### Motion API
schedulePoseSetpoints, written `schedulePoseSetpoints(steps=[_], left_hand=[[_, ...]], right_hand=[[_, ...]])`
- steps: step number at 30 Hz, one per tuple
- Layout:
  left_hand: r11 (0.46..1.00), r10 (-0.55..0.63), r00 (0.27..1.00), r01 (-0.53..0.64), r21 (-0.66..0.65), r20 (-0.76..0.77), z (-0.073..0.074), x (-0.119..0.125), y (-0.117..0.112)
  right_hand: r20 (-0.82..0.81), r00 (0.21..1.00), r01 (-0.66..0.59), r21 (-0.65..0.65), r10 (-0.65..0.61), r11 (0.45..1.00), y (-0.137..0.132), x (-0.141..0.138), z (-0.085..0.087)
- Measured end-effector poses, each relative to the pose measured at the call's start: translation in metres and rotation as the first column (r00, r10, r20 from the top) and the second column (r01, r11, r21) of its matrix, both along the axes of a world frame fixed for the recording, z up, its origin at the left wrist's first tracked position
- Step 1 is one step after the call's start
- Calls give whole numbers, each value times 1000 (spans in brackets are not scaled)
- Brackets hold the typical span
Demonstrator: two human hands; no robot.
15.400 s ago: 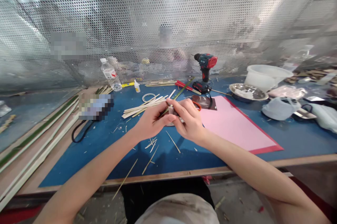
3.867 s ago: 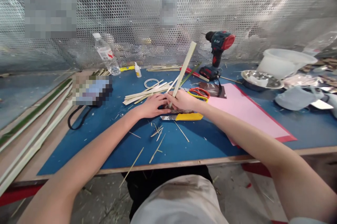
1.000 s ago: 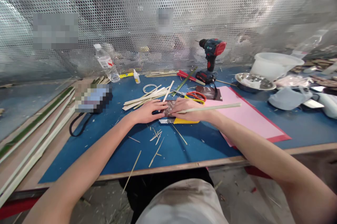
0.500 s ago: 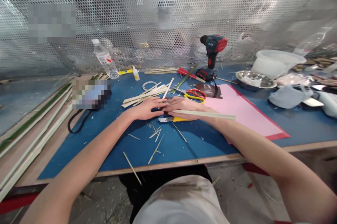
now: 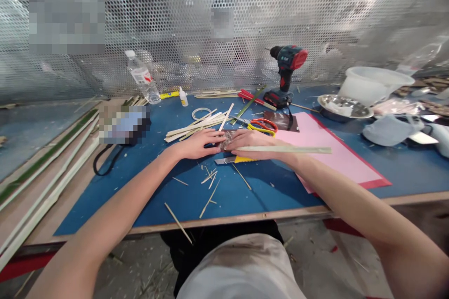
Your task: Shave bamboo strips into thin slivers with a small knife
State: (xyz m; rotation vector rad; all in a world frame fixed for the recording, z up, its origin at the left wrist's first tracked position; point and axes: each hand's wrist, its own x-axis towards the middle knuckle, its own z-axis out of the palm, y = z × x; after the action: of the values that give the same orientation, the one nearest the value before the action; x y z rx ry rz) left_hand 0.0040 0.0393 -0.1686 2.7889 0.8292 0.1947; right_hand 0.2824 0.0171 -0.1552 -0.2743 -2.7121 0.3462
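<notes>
Over the middle of the table my left hand (image 5: 197,143) has its fingers and thumb at the left edge of a small, shiny dark brown sheet (image 5: 227,139), gripping it. My right hand (image 5: 250,141) lies at the sheet's right side, its fingers closed on a pale bamboo strip (image 5: 298,149) that sticks out rightward over my wrist. The strip's left end is hidden at the fingers. Just below my right hand lies a yellow utility knife (image 5: 242,159) with its blade out. Scissors (image 5: 263,126) with red and yellow handles lie behind that hand.
Bamboo strips (image 5: 196,126) are piled behind my hands, with slivers (image 5: 210,176) in front. A drill (image 5: 287,65) stands at the back beside a metal bowl (image 5: 345,107). Pink paper (image 5: 336,154) lies right. A bottle (image 5: 142,76) and glue bottle (image 5: 183,97) stand back left; long bamboo (image 5: 52,182) lies left.
The bamboo strip's free end has shifted to the right, so more of it shows past my right wrist. My hands stay nearly in place; the whole view has shifted slightly.
</notes>
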Motion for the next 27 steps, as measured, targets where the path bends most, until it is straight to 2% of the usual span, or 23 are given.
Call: schedulePoseSetpoints(steps=[3, 8, 17, 23, 27], left_hand=[[1000, -22, 1000, 22, -1, 0, -1, 0, 2], [1000, -7, 1000, 7, -10, 4, -1, 1, 2], [999, 15, 1000, -15, -39, -11, -1, -1, 2], [999, 15, 1000, -15, -34, -18, -5, -2, 4], [999, 18, 1000, -19, -38, -13, -5, -2, 4]], right_hand=[[-14, 1000, 7, 30, -6, 1000, 2, -3, -3], [-6, 1000, -19, -14, 19, 1000, 1, 0, -5], [-2, 1000, 12, -20, -12, 1000, 1, 3, -4], [-28, 1000, 8, 59, -6, 998, 0, -3, -5], [8, 1000, -27, 43, 27, 999, -1, -4, -3]])
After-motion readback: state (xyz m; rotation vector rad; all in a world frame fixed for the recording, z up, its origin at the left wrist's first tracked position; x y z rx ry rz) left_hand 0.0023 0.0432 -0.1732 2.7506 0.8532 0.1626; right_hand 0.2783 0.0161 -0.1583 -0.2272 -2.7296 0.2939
